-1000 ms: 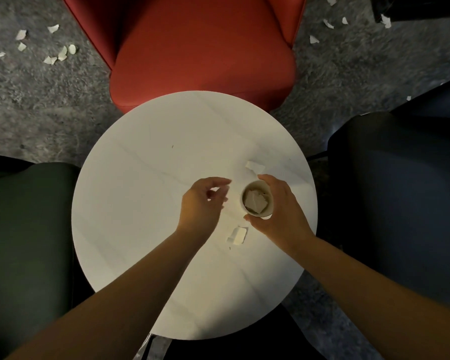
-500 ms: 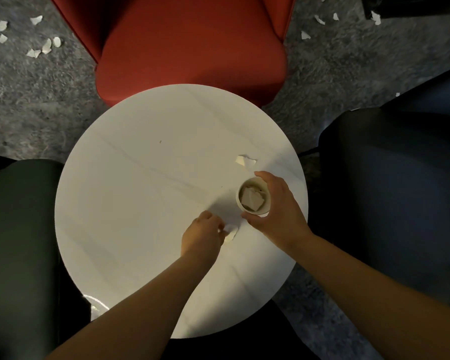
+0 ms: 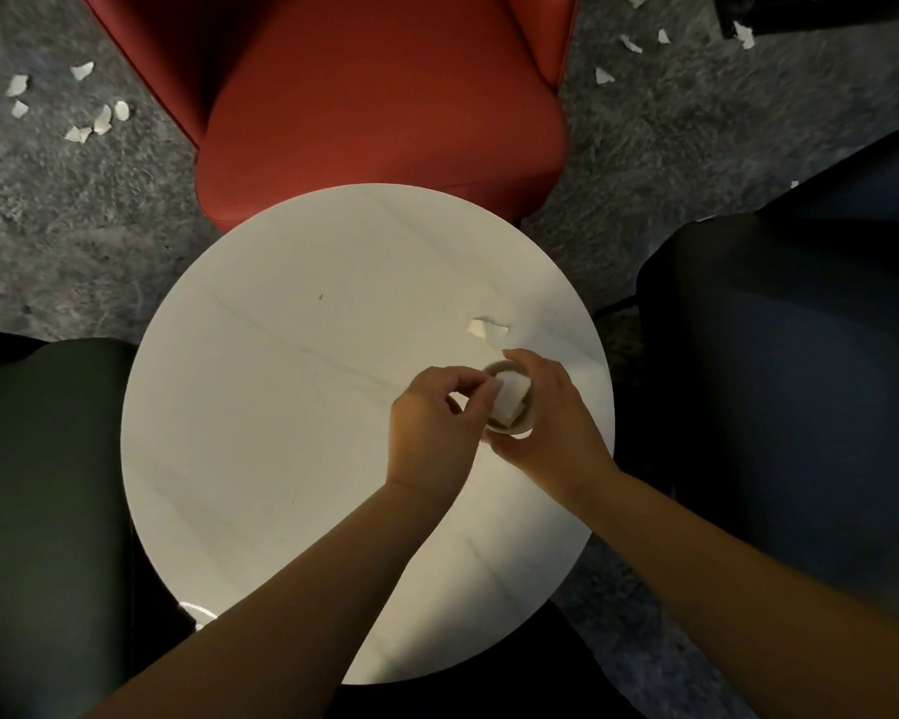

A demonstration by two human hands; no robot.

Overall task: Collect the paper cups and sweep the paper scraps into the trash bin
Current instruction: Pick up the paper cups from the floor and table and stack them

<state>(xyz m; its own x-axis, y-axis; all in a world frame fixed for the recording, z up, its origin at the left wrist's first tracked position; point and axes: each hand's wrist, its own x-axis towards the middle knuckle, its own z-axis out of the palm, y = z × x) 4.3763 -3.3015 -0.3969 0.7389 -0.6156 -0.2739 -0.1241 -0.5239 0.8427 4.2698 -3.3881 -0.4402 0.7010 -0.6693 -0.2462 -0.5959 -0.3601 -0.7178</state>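
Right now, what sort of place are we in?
Probably a café or lounge seating corner: a round white table ringed by a red armchair and dark chairs, on grey carpet.

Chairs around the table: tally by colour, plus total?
Red chair: 1
Dark green chair: 1
Dark blue chair: 1
Total: 3, each only partly in frame around the round white table.

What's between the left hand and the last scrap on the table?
The cup, held by the right hand, sits between the left hand and the loose scrap beyond it. The left hand is at the cup's rim with another scrap. The table to the cup's left looks open.
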